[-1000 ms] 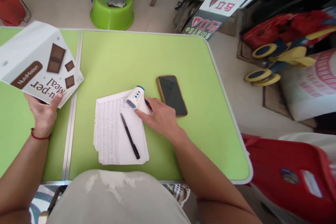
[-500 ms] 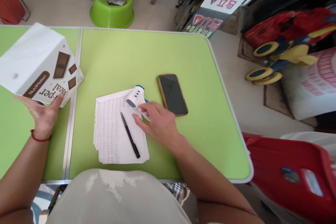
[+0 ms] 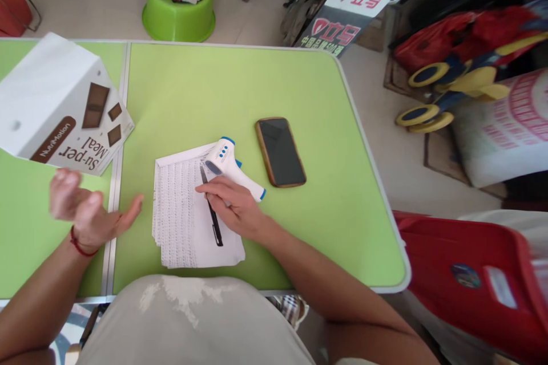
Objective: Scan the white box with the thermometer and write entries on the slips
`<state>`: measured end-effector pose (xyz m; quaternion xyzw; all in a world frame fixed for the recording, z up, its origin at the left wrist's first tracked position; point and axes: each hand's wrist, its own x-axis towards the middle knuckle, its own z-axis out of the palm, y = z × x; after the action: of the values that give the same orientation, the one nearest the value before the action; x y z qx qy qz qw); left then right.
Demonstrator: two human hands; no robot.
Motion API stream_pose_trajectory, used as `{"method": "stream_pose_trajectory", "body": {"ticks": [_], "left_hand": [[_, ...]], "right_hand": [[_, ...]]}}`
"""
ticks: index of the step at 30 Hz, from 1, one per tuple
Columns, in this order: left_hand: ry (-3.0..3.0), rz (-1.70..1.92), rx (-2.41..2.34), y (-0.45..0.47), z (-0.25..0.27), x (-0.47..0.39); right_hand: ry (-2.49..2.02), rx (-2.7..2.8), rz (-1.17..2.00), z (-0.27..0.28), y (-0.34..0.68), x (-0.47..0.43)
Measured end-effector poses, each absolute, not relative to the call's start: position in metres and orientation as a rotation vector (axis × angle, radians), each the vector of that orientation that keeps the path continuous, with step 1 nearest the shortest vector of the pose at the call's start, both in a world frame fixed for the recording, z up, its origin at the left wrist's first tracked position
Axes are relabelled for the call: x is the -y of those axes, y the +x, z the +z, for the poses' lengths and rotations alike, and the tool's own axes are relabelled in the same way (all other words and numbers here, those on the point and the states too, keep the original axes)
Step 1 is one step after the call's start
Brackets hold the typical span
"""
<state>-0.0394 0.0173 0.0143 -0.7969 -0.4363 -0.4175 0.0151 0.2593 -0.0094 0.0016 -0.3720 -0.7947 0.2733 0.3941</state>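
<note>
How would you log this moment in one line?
left hand: open beside white cardboard box | right hand: grasping slim black pen over white paper sheets | white-and-blue plastic thermometer: nearby

Matt white paper sheets [image 3: 177, 228] lie on a smooth, faintly shiny tabletop [image 3: 214, 91]. On the sheets is a smooth black pen [image 3: 217, 231], apparently plastic; at their far right corner, a thermometer [image 3: 233, 170] in smooth white plastic. Right of the sheets, a phone [image 3: 281, 151] has a glossy, glassy screen. Left of them run silvery metal strips [image 3: 113, 211] and, beyond, a smooth cardboard box [image 3: 47, 85].
</note>
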Motion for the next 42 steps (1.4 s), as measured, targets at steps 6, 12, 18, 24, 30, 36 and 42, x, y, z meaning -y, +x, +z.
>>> {"method": "stream_pose_trajectory", "body": {"ticks": [6, 12, 18, 24, 30, 36, 42], "left_hand": [[-2.744, -0.930, 1.165, -0.012, 0.020, -0.015], [-2.989, -0.763, 1.272, -0.014, 0.009, -0.019], [-3.023, -0.590, 1.233, -0.015, 0.004, -0.018], [-3.011, -0.557, 1.209, -0.016, 0.003, -0.019], [-3.013, -0.545, 1.210, -0.016, 0.003, -0.020], [-3.018, -0.549, 1.207, -0.015, 0.003, -0.020], [-3.028, -0.574, 1.231, -0.015, 0.002, -0.020]], "right_hand": [[-0.899, 1.915, 0.956, -0.004, 0.252, 0.012], [-0.989, 1.737, 0.978, -0.014, 0.246, 0.018], [-1.126, 1.698, 0.894, -0.016, 0.244, 0.014], [-1.144, 1.771, 0.829, -0.015, 0.239, 0.013], [-1.163, 1.794, 0.829, -0.018, 0.237, 0.011], [-1.098, 1.867, 0.792, -0.020, 0.236, 0.009], [-1.157, 1.877, 0.724, -0.019, 0.235, 0.010]]}}
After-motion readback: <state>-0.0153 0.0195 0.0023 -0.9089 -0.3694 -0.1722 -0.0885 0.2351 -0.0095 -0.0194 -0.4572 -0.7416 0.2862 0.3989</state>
